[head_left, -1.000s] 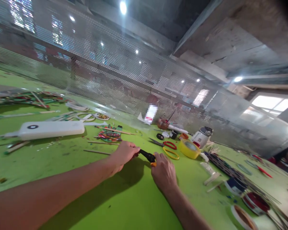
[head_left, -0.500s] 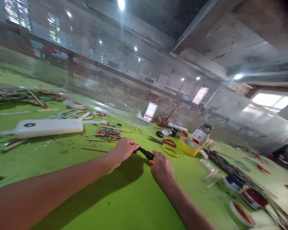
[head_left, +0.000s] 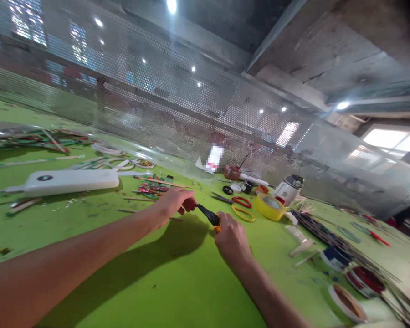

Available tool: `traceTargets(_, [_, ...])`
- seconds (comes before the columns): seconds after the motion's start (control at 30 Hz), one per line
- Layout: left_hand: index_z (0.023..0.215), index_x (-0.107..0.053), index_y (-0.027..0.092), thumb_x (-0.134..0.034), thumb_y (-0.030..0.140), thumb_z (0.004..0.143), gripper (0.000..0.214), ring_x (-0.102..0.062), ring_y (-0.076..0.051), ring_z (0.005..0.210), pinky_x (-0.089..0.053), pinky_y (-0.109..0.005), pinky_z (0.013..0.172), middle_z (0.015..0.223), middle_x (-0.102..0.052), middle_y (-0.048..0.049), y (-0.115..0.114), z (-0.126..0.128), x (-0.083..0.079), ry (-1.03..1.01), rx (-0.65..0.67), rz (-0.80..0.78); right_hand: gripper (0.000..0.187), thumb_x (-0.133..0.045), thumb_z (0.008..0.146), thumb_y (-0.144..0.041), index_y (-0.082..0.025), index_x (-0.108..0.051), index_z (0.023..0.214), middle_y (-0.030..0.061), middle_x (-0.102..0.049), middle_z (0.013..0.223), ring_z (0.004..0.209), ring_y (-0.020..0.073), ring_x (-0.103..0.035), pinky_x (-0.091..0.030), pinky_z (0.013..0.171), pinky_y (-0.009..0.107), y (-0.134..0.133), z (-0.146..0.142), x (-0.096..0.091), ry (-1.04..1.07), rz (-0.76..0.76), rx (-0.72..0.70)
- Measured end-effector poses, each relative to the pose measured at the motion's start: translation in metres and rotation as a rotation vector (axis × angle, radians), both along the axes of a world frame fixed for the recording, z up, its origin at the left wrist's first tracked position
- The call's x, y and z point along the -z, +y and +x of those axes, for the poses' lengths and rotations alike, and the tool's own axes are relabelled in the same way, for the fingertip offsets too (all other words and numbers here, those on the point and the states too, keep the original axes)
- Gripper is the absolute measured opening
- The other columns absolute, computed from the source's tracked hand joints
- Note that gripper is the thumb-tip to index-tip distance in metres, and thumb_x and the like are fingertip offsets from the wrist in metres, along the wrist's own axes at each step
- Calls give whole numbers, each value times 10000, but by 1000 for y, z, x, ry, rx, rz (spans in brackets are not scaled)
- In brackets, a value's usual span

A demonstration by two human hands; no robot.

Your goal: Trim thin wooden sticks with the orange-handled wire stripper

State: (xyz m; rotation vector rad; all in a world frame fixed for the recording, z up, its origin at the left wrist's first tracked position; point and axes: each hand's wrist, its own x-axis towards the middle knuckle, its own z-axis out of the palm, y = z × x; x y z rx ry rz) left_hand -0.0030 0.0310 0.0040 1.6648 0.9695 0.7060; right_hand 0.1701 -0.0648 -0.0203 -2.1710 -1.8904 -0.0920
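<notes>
My right hand is wrapped round the orange handles of a pair of black-jawed pliers, whose nose points up and left. At the tip of that nose is my left hand, its fingers curled. What these fingers pinch, if anything, is too small to make out. Both hands are above the green tabletop. Beyond the pliers lie scissors with one red and one yellow handle loop. Thin sticks and a pile of red and green scraps are just past my left hand.
At left lies a long white device. A yellow tape roll and a white-grey container stand right of the scissors. Paint pots, one dark red, line the right side. A perforated screen rises behind.
My left hand has shifted slightly back from the pliers, its fingers now curled downward and more of the plier nose showing. My right hand stays nearly in place on the handles.
</notes>
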Motion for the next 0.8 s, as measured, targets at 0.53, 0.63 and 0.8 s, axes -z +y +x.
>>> traceTargets(0.53, [614,-677,169,-632,209,656,73,-540,-158,594,-348,-262,606,597,-642,-14,39,-28,-2,519,283,432,346,-550,794,-88,-135,-567,1137,80,-667,930,771,163,-611,-432,645,234,-4,-1,0,11,41,-37])
traceTargets(0.63, [636,-700,192,-638,138,563,110,-543,-168,586,-339,-271,595,630,-672,-26,28,-30,-5,575,362,452,359,-556,781,-94,-135,-569,1137,82,-667,930,767,172,-611,-424,638,244,-3,-1,2,10,36,-39])
traceTargets(0.8, [701,-707,170,-644,132,565,155,-565,-209,717,-363,-302,678,769,-694,-78,20,-29,-11,531,315,443,342,-539,785,-105,-153,-577,1122,72,-675,908,756,170,-615,-405,623,245,-3,-2,4,10,17,-60])
